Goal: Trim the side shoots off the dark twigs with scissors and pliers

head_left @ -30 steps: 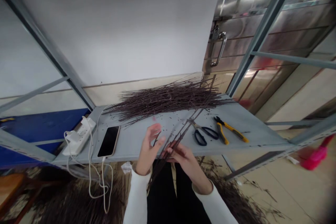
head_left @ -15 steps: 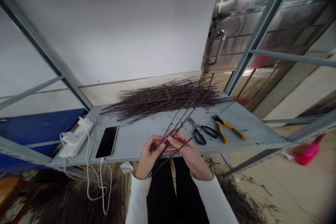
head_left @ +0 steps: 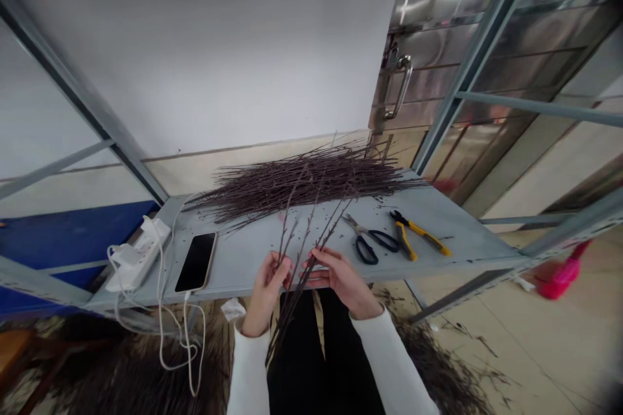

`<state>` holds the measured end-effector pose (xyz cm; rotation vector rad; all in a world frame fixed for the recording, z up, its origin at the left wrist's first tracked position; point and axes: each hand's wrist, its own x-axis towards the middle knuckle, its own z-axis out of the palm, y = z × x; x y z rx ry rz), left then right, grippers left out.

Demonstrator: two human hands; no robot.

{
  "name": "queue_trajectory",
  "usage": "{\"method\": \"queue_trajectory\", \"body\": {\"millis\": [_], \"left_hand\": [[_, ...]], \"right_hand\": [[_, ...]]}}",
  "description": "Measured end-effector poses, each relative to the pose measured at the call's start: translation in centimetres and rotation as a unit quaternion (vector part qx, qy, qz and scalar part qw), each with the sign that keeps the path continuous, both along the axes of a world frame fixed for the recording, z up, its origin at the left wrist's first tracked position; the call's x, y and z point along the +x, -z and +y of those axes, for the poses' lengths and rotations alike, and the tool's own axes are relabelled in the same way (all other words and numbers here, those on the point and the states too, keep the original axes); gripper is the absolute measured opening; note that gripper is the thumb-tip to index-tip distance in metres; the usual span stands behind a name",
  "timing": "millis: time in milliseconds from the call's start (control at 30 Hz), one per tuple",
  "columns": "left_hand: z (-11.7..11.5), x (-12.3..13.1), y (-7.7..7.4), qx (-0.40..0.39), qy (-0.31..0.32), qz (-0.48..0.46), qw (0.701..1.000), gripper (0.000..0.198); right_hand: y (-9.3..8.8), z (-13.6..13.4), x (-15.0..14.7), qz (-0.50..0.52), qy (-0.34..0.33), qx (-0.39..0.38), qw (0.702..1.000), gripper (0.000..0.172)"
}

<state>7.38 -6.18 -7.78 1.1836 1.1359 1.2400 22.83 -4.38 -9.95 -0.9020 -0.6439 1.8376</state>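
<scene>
Several thin bare twigs [head_left: 318, 233] between the hands, are they?

Yes, a small bunch. The left hand [head_left: 265, 295] is curled round the stems, its fingers closed on them. The right hand [head_left: 341, 282] comes in from the other side with its fingertips [head_left: 307, 270] against the same stems; how hard they press, I can't tell.

Which way does the bunch lie?

Its long axis runs away from the person at a tilt. The lower ends drop past the grip toward the black trousers [head_left: 311, 350], and the tips fan up and out over the grey metal shelf [head_left: 233, 272].

Which hand is nearer the tips?

Neither clearly. They sit side by side, with the stems rising between them and white sleeves [head_left: 248, 369] on both forearms.

And beyond?

To the left of the hands, a black phone [head_left: 196, 261] and a power strip [head_left: 139, 256]. To the right, black-handled scissors [head_left: 360, 228] and yellow-handled pliers [head_left: 403, 240]. Farther off along the shelf lies a large heap of similar twigs [head_left: 302, 181].
</scene>
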Motion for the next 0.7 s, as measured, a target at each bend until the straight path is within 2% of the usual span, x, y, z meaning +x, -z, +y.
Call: {"method": "queue_trajectory", "body": {"millis": [167, 300, 533, 700], "left_hand": [[0.3, 0.2, 0.1, -0.008, -0.023, 0.056, 0.998, 0.036], [0.6, -0.2, 0.3, -0.012, -0.027, 0.05, 0.998, 0.035], [-0.1, -0.6, 1.5, -0.113, 0.071, 0.011, 0.991, 0.04], [0.2, -0.6, 2.4, -0.109, 0.123, 0.033, 0.986, 0.038]], "right_hand": [[0.8, 0.0, -0.7, 0.007, -0.009, -0.017, 1.0, 0.026], [1.8, 0.1, -0.7, 0.008, -0.032, -0.023, 0.999, 0.024], [3.2, -0.6, -0.9, 0.002, -0.075, -0.027, 0.997, 0.029], [3.6, -1.1, -1.1, -0.003, -0.085, -0.023, 0.996, 0.031]]}}
